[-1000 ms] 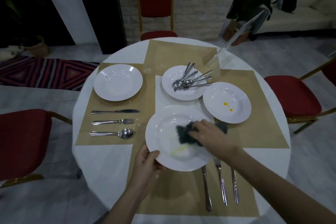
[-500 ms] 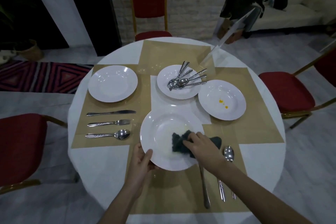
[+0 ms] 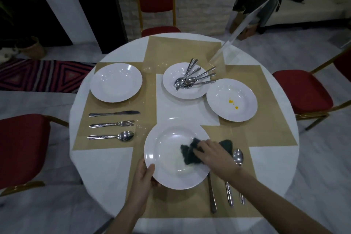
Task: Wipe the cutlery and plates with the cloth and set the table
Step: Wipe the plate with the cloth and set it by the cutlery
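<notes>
My left hand (image 3: 145, 176) grips the near-left rim of the round white plate (image 3: 171, 156) on the tan placemat (image 3: 190, 209). My right hand (image 3: 214, 155) presses the dark crumpled cloth (image 3: 190, 153) into its bowl, fingers curled over it, hiding part of the cloth.

Both bare forearms are extended forward from the bottom edge of the view. The left hand (image 3: 145, 175) is held at the near-left rim of a round white ceramic plate (image 3: 167, 157), with the thumb laid over the top of the rim and the fingers tucked beneath it. The right hand (image 3: 214, 153) is reached in from the lower right, palm down, and its fingers are pressed onto a crumpled dark green cloth (image 3: 190, 153).
</notes>
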A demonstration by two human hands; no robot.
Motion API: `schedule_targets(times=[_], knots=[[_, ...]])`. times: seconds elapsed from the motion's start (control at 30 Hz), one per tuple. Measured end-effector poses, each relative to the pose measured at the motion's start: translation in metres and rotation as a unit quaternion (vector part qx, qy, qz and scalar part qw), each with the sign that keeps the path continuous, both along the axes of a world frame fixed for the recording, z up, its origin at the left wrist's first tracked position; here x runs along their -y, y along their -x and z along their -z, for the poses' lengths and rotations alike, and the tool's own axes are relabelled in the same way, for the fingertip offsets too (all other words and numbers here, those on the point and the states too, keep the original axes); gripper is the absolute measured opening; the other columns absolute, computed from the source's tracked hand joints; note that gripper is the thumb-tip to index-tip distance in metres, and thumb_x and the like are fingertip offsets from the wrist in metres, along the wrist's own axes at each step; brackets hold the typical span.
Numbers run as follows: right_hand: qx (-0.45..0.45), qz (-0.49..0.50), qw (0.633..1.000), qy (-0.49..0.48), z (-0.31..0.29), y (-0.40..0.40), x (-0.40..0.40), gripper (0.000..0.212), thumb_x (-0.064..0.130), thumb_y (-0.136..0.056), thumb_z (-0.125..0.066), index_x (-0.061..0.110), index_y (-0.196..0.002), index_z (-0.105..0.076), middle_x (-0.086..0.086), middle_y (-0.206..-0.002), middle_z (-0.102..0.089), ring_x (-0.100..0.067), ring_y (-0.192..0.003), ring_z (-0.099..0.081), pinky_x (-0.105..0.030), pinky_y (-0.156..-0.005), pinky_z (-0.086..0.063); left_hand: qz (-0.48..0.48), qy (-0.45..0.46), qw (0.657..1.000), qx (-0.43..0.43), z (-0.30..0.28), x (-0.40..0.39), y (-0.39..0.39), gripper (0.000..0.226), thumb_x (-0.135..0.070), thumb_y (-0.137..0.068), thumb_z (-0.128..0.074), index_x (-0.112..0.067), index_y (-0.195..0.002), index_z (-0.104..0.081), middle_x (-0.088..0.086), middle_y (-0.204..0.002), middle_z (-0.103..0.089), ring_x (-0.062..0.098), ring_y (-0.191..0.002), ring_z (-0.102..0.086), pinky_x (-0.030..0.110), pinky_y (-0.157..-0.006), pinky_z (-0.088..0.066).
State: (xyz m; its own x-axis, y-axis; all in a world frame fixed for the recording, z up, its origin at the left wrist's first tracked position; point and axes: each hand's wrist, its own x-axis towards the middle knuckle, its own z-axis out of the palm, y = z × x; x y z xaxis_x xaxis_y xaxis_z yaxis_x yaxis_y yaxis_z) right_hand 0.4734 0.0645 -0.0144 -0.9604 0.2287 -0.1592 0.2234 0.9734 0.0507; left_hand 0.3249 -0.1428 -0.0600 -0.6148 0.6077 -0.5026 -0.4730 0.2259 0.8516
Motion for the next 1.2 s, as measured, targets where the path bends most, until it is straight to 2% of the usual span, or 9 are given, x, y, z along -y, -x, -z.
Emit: schedule_targets(times=[0.13,0.23,0.37,0.47,0.7,0.9,1.0,1.1,1.2], knots=[[0.034,0.093,0.995,-0.025,0.013,0.007,-0.005,0.044,0.003,-0.092,-0.044,0.006,-0.136,-0.045,-0.016,-0.127,-0.049,-0.031,-0.112,-0.049,-0.039,-0.092,-0.041,0.004,0.001,1.0,0.011,0.007,0.002,-0.013,0.02,-0.023,-0.097,-0.053,-0.03,-0.115,-0.058,-0.003,-0.11,-0.068,0.017,-0.098,-0.066,0.031,-0.07,-0.058],[0.016,0.12,0.991,0.05,0.029,0.027,0.036,0.047,0.005,-0.094,-0.046,0.007,-0.141,-0.04,-0.018,-0.133,-0.045,-0.031,-0.118,-0.046,-0.04,-0.102,-0.038,0.007,-0.004,1.0,0.01,0.005,-0.003,-0.018,0.021,-0.023,-0.098,-0.052,-0.03,-0.117,-0.058,-0.006,-0.11,-0.069,0.014,-0.1,-0.067,0.033,-0.076,-0.058],[-0.027,-0.061,0.987,0.148,0.031,0.031,0.073,0.047,0.016,-0.083,-0.068,0.015,-0.13,-0.058,-0.011,-0.116,-0.061,-0.026,-0.103,-0.059,-0.036,-0.09,-0.05,-0.026,0.017,0.999,-0.012,0.005,0.004,-0.012,0.023,-0.021,-0.1,-0.049,-0.026,-0.12,-0.059,0.003,-0.113,-0.069,0.021,-0.103,-0.067,0.042,-0.087,-0.056],[-0.022,-0.174,0.981,0.084,0.021,0.019,0.043,0.048,0.018,-0.07,-0.08,0.022,-0.116,-0.068,-0.002,-0.101,-0.065,-0.019,-0.091,-0.063,-0.03,-0.077,-0.053,-0.048,0.019,0.999,0.0,0.007,0.02,-0.009,0.026,-0.019,-0.099,-0.05,-0.029,-0.121,-0.057,0.0,-0.118,-0.067,0.023,-0.109,-0.064,0.049,-0.094,-0.053],[-0.039,0.053,0.998,-0.015,0.026,0.017,0.013,0.055,0.013,-0.056,-0.087,0.013,-0.109,-0.073,-0.007,-0.095,-0.067,-0.024,-0.084,-0.065,-0.035,-0.071,-0.056,-0.015,0.014,1.0,-0.004,0.005,0.018,-0.019,0.025,-0.025,-0.097,-0.053,-0.032,-0.12,-0.059,-0.003,-0.113,-0.069,0.016,-0.099,-0.068,0.034,-0.074,-0.059],[-0.039,-0.018,0.992,0.118,0.052,0.022,0.076,0.062,0.026,-0.056,-0.091,0.017,-0.113,-0.069,-0.005,-0.102,-0.068,-0.02,-0.09,-0.067,-0.032,-0.079,-0.057,0.006,0.035,0.999,-0.024,0.006,0.01,-0.006,0.025,-0.023,-0.099,-0.05,-0.031,-0.121,-0.058,-0.005,-0.112,-0.07,0.013,-0.1,-0.068,0.026,-0.074,-0.058],[-0.017,-0.055,0.995,0.08,0.049,0.01,0.065,0.06,0.023,-0.052,-0.092,0.018,-0.109,-0.072,-0.003,-0.096,-0.067,-0.018,-0.086,-0.066,-0.031,-0.073,-0.057,0.0,0.053,0.998,-0.027,0.009,0.02,0.001,0.024,-0.022,-0.098,-0.053,-0.034,-0.117,-0.06,-0.007,-0.111,-0.07,0.016,-0.102,-0.067,0.026,-0.073,-0.058],[-0.025,0.023,0.999,0.031,0.04,-0.001,0.033,0.059,0.015,-0.043,-0.094,0.013,-0.099,-0.076,-0.007,-0.086,-0.068,-0.024,-0.077,-0.067,-0.036,-0.067,-0.058,-0.021,0.056,0.998,-0.027,0.01,0.027,0.004,0.025,-0.024,-0.095,-0.057,-0.038,-0.115,-0.062,-0.01,-0.11,-0.07,0.016,-0.103,-0.066,0.027,-0.073,-0.058],[0.006,0.077,0.997,0.015,0.035,0.006,0.027,0.059,0.009,-0.062,-0.085,0.008,-0.119,-0.067,-0.013,-0.103,-0.064,-0.031,-0.094,-0.063,-0.046,-0.088,-0.054,-0.038,0.057,0.997,-0.038,0.009,0.021,0.002,0.021,-0.023,-0.094,-0.059,-0.035,-0.11,-0.065,-0.006,-0.108,-0.071,0.019,-0.102,-0.067,0.029,-0.073,-0.058]])
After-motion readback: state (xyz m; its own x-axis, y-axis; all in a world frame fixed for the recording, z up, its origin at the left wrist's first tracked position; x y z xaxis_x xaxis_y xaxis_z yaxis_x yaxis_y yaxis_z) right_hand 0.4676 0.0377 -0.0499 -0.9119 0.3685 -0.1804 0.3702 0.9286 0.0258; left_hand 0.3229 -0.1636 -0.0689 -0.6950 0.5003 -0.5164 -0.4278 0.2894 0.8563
